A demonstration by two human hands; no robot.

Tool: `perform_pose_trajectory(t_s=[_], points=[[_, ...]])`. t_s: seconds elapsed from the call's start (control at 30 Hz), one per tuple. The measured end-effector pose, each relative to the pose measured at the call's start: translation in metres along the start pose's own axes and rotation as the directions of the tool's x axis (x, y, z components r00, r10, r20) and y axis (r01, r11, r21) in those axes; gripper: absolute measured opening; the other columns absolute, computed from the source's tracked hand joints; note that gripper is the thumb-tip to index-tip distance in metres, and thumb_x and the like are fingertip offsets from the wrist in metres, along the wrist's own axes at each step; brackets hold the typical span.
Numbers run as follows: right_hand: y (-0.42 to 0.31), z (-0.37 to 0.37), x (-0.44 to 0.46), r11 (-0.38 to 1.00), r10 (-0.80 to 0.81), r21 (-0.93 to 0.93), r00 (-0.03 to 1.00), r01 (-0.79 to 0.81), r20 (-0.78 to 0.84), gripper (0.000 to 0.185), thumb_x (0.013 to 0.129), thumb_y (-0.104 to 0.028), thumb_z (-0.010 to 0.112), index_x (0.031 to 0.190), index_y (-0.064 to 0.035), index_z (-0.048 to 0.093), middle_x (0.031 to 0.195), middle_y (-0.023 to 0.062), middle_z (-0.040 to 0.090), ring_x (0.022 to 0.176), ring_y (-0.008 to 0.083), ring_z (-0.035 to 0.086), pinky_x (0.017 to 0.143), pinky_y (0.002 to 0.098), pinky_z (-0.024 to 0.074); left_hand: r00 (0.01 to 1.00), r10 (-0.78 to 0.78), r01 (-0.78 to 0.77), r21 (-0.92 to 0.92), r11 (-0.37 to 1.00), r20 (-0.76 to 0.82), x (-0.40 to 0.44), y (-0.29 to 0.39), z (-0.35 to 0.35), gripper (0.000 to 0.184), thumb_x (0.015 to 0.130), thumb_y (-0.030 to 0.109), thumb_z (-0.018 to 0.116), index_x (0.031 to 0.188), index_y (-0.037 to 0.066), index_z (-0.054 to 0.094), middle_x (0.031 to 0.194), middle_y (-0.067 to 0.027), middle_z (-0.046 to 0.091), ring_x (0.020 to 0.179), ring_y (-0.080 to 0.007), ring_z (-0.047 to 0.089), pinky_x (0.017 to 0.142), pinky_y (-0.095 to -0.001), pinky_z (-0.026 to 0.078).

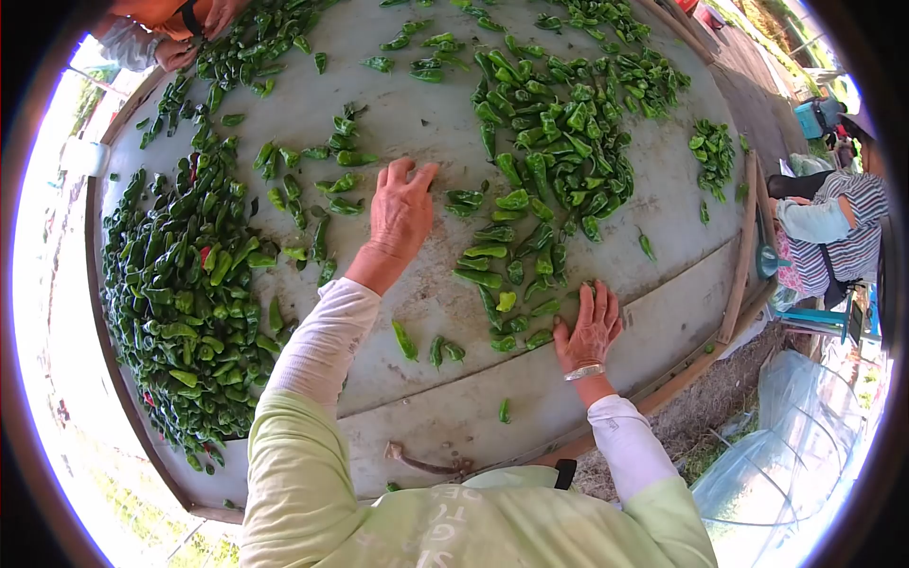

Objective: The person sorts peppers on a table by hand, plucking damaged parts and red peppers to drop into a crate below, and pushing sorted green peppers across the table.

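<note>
My left hand (401, 213) is over the middle of the grey table (417, 284), fingers bent and a little apart. No pepper shows in it, though the underside of its fingers is hidden. Just left of it lie a few loose green peppers (345, 205). My right hand (589, 331) rests on the tabletop nearer me, fingers stretched out, with a bracelet at the wrist. Its thumb is beside a green pepper (539, 339) at the lower end of a spread of green peppers (568, 142). A yellowish pepper (507, 301) lies among them.
A large heap of green peppers (189, 312), with a few red ones, fills the table's left side. Another person's hands (176, 52) work at the far left corner. A person in striped clothing (833, 227) sits at right. A wooden rim (740, 256) edges the table; a curved stick (421, 464) lies near me.
</note>
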State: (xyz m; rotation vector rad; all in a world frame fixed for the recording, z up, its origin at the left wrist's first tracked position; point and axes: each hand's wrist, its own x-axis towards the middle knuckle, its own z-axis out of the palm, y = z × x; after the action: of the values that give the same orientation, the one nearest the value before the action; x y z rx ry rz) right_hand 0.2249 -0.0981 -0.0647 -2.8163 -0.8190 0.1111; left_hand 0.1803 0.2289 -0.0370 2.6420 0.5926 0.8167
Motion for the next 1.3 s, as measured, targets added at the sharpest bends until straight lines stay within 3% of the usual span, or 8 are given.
perform_pose_trajectory(t_s=[0.17, 0.2, 0.37, 0.63, 0.83, 1.03, 1.13, 1.3], points=[[-0.004, 0.0, 0.002, 1.0, 0.005, 0.001, 1.0, -0.005, 0.01, 0.076, 0.068, -0.029, 0.066, 0.134, -0.0142, 0.032, 0.143, 0.0094, 0.026, 0.132, 0.0357, 0.021, 0.096, 0.0647, 0.0225, 0.931, -0.179, 0.177, 0.034, 0.984, 0.317, 0.007, -0.021, 0.006, 0.018, 0.074, 0.006, 0.061, 0.091, 0.01, 0.064, 0.09, -0.0117, 0.059, 0.081, -0.0312, 0.06, 0.072, -0.0397, 0.049], [-0.004, -0.001, 0.002, 1.0, 0.009, -0.004, 1.0, -0.009, 0.01, 0.076, 0.068, -0.029, 0.067, 0.134, -0.0143, 0.032, 0.143, 0.0095, 0.026, 0.132, 0.0358, 0.021, 0.097, 0.0648, 0.0224, 0.965, -0.135, 0.158, -0.088, 0.984, 0.224, 0.01, -0.023, 0.003, 0.013, 0.074, 0.006, 0.06, 0.086, 0.008, 0.065, 0.084, -0.0123, 0.06, 0.076, -0.0326, 0.06, 0.069, -0.0403, 0.049], [-0.002, 0.0, 0.002, 1.0, -0.002, -0.002, 1.0, 0.002, -0.002, 0.076, 0.068, -0.029, 0.066, 0.134, -0.0142, 0.032, 0.142, 0.01, 0.027, 0.132, 0.0365, 0.021, 0.096, 0.0661, 0.0232, 0.973, -0.176, 0.184, 0.04, 0.982, -0.15, 0.072, -0.076, -0.023, 0.012, 0.075, 0.009, 0.06, 0.084, 0.009, 0.068, 0.087, -0.0122, 0.063, 0.08, -0.0323, 0.061, 0.072, -0.0395, 0.049], [-0.003, -0.002, 0.004, 1.0, 0.005, -0.006, 1.0, -0.005, -0.005, 0.075, 0.068, -0.031, 0.066, 0.133, -0.0139, 0.033, 0.142, 0.0115, 0.027, 0.131, 0.0382, 0.022, 0.095, 0.0666, 0.0235, 0.894, -0.36, 0.276, 0.305, 0.912, 0.266, 0.124, -0.119, -0.015, 0.018, 0.072, 0.016, 0.064, 0.089, 0.016, 0.07, 0.096, -0.011, 0.066, 0.092, -0.0309, 0.061, 0.082, -0.0383, 0.05], [-0.003, -0.004, 0.003, 1.0, 0.014, -0.004, 1.0, -0.014, 0.022, 0.074, 0.069, -0.031, 0.066, 0.133, -0.0135, 0.033, 0.142, 0.0121, 0.027, 0.13, 0.0384, 0.022, 0.095, 0.0667, 0.0232, 0.852, -0.396, 0.241, 0.414, 0.878, 0.344, 0.131, -0.12, 0.007, 0.021, 0.064, 0.017, 0.066, 0.084, 0.016, 0.072, 0.09, -0.0104, 0.067, 0.087, -0.0303, 0.062, 0.079, -0.0379, 0.049], [-0.003, -0.002, 0.003, 1.0, -0.004, 0.006, 1.0, 0.004, 0.001, 0.074, 0.069, -0.03, 0.066, 0.133, -0.0135, 0.033, 0.142, 0.012, 0.027, 0.13, 0.0382, 0.022, 0.094, 0.0665, 0.0234, 0.799, -0.413, 0.391, 0.144, 0.909, 0.437, 0.124, -0.06, 0.006, 0.016, 0.072, 0.017, 0.063, 0.086, 0.015, 0.07, 0.095, -0.0094, 0.066, 0.093, -0.0307, 0.06, 0.083, -0.0434, 0.044], [-0.001, 0.001, 0.002, 1.0, 0.004, -0.001, 1.0, -0.004, 0.008, 0.074, 0.069, -0.03, 0.066, 0.133, -0.0134, 0.033, 0.142, 0.012, 0.028, 0.13, 0.0381, 0.022, 0.094, 0.0664, 0.0237, 0.915, -0.219, 0.127, 0.274, 0.953, 0.339, 0.115, -0.047, 0.022, 0.018, 0.07, 0.017, 0.064, 0.087, 0.016, 0.07, 0.097, -0.0085, 0.066, 0.092, -0.0305, 0.06, 0.083, -0.0462, 0.042], [0.0, 0.001, 0.002, 1.0, -0.019, 0.023, 1.0, 0.02, -0.02, 0.073, 0.069, -0.031, 0.066, 0.133, -0.0135, 0.034, 0.141, 0.0119, 0.028, 0.13, 0.0384, 0.023, 0.094, 0.0663, 0.0238, 0.868, -0.33, 0.127, 0.476, 0.87, 0.371, 0.125, -0.032, 0.041, 0.024, 0.068, 0.02, 0.066, 0.09, 0.013, 0.071, 0.088, -0.0107, 0.067, 0.088, -0.0284, 0.062, 0.078, -0.0432, 0.045]])
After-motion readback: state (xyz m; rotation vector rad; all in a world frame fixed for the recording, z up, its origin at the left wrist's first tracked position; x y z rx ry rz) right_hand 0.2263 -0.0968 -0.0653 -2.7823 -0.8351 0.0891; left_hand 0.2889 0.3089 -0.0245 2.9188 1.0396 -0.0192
